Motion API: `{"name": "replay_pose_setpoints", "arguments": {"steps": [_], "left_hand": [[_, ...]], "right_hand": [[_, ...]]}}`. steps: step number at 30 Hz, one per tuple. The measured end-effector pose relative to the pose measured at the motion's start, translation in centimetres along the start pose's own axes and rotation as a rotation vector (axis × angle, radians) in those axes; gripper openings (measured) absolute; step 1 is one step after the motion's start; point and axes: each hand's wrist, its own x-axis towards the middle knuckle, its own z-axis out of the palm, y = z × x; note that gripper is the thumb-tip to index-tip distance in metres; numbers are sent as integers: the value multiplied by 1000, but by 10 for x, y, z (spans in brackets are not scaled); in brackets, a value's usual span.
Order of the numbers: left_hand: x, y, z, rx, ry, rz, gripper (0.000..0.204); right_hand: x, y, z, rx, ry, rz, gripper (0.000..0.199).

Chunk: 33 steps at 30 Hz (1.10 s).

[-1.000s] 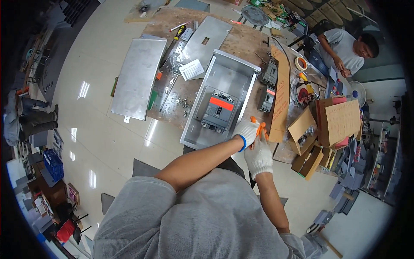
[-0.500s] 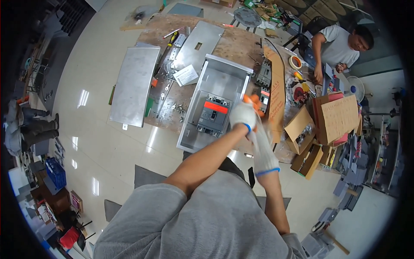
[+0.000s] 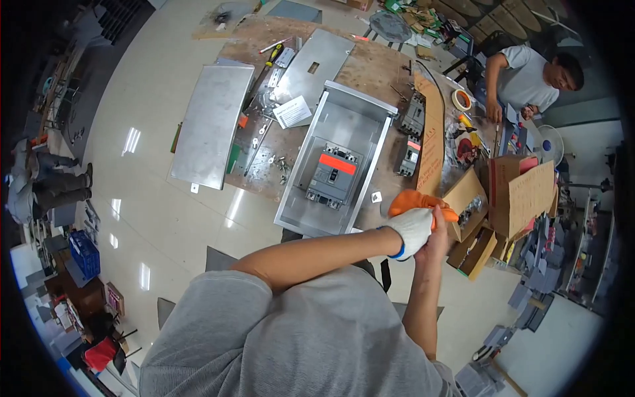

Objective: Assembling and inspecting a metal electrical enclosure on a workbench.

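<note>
My left hand [image 3: 411, 233] wears a white knit work glove with a blue cuff. An orange-coated work glove [image 3: 418, 200] bunches up at its fingers, which look closed around it. My right hand [image 3: 435, 239] is bare and presses against the left one, its fingers closed at the orange material and partly hidden. Both hands are right of an open grey metal box [image 3: 301, 202], off the table's near edge. Inside the box sits a grey circuit breaker [image 3: 333, 175] with a red-orange label.
Two more breakers [image 3: 407, 157] stand right of the box, beside a flat cardboard strip [image 3: 431, 142]. Cardboard boxes [image 3: 526, 195] crowd the right side. Metal panels [image 3: 213, 126], a screwdriver [image 3: 274, 54] and loose bolts [image 3: 283, 167] lie left. A person [image 3: 526, 79] sits at the far right.
My right hand wore a white glove half a second ago and is now bare; the glove has come off. Both hands have moved right and nearer to me, away from the box.
</note>
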Motion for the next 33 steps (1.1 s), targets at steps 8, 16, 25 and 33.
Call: {"name": "replay_pose_setpoints", "arguments": {"steps": [8, 16, 25, 33], "left_hand": [[-49, -12, 8, -496, 178, -213, 35], [-158, -1, -111, -17, 339, -478, 36], [-233, -142, -179, 555, 530, -1073, 25], [-241, -264, -204, 871, 488, -1123, 15]], "right_hand": [[19, -9, 26, -232, 25, -75, 29], [66, -69, -28, -828, 58, -817, 56], [79, -6, -51, -1399, 292, -961, 71], [-91, -9, 122, -837, -459, -317, 24]]}}
